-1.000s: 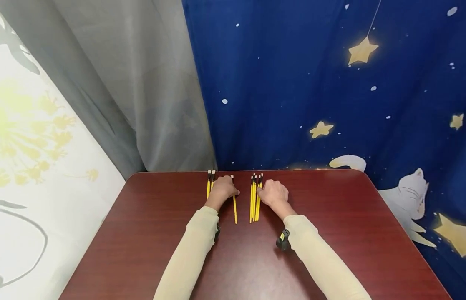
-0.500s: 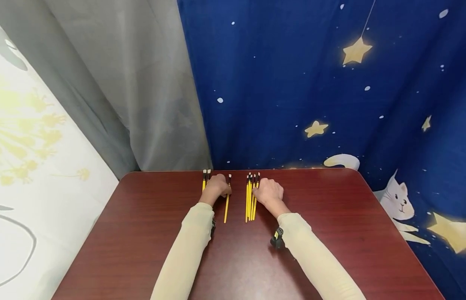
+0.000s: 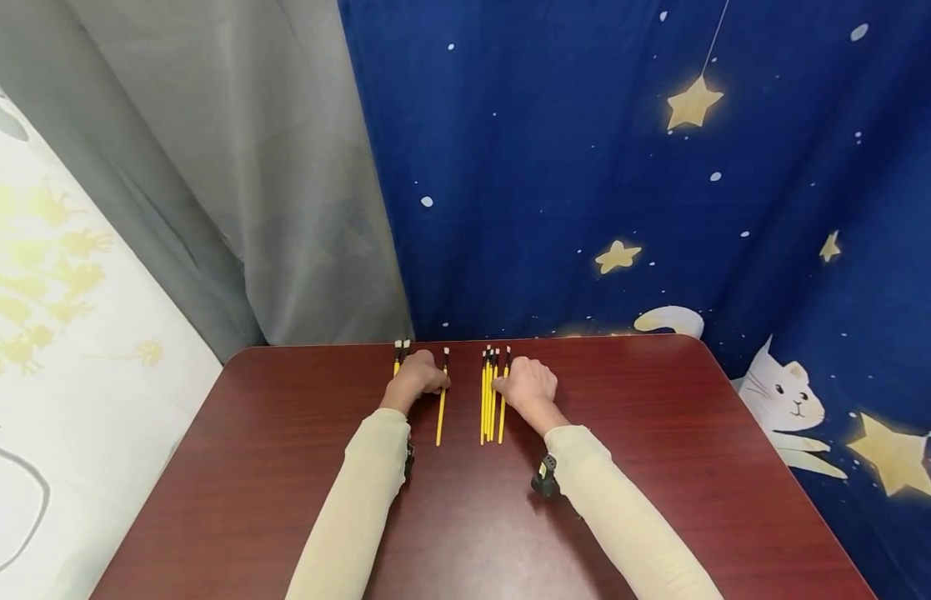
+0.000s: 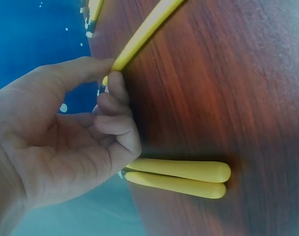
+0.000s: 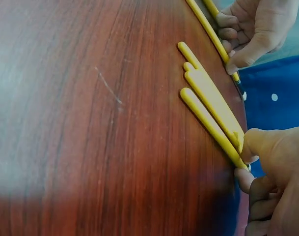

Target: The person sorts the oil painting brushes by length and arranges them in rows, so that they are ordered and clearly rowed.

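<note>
My left hand (image 3: pixel 416 379) pinches a yellow-handled paintbrush (image 3: pixel 441 417) between thumb and finger, its other fingers curled in. The brush lies along the table, its white bristles towards the far edge. Just left of that hand, partly covered by it, lie two more paintbrushes (image 4: pixel 183 170). Further right, my right hand (image 3: pixel 531 385) pinches the rightmost paintbrush (image 5: pixel 208 120) of a row near its bristle end. Its thumb reaches over to the several paintbrushes (image 3: pixel 483 408) lying close together beside it. A narrow gap shows between that brush and the others.
The dark red wooden table (image 3: pixel 465 525) has its far edge right behind the bristles. A blue star-patterned curtain (image 3: pixel 525 183) and a grey curtain (image 3: pixel 307 192) hang behind it. Small black cameras (image 3: pixel 544 477) sit at the wrists.
The rightmost brush has come apart from its row, to the right, with my right hand on it. The lower end of the left hand's brush has swung left. The head view has turned slightly right.
</note>
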The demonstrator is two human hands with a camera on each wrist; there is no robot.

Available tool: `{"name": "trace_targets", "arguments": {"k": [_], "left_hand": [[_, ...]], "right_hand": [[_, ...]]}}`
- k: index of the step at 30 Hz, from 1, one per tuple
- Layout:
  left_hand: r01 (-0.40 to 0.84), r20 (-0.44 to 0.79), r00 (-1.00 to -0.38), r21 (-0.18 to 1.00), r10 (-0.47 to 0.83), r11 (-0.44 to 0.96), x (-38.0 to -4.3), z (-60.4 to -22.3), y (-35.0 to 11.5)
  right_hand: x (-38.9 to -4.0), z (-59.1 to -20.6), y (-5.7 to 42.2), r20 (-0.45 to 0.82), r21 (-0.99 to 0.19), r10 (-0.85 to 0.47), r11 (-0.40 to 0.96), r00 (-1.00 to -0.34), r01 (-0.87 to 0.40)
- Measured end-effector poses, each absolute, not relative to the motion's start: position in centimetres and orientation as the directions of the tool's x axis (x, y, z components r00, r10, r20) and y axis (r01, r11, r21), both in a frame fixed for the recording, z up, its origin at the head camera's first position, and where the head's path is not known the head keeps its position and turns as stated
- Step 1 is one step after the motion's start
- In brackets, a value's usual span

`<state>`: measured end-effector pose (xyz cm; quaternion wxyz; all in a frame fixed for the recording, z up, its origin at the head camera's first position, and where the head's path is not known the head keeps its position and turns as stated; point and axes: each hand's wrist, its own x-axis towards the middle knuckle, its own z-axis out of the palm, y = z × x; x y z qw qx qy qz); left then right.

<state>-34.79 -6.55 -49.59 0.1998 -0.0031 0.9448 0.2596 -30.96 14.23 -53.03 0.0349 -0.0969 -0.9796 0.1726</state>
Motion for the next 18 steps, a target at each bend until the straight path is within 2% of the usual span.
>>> {"name": "trace_targets", "arguments": {"k": [11,14,18], "left_hand": [[-0.094,-0.358,-0.929,0.47,0.092,0.878,-34.2,-49.76,-6.09],[-0.088,-0.346,-0.932,0.516,0.113,0.852,-34.12,-49.8,-6.4],[-0.061,-0.309,-0.934,0.634,0.18,0.771,-33.93,-49.4,-6.73]], "right_hand": [[-30.38,-53.09,14.84,-0.019,-0.405,0.173,0.899,-0.985,0.166],[-30.26,-52.87,14.84,-0.005,-0.436,0.157,0.888,-0.988,0.144],[-30.25,-52.42,14.78,-0.008,-0.519,0.12,0.848,-0.993,0.107]]}}
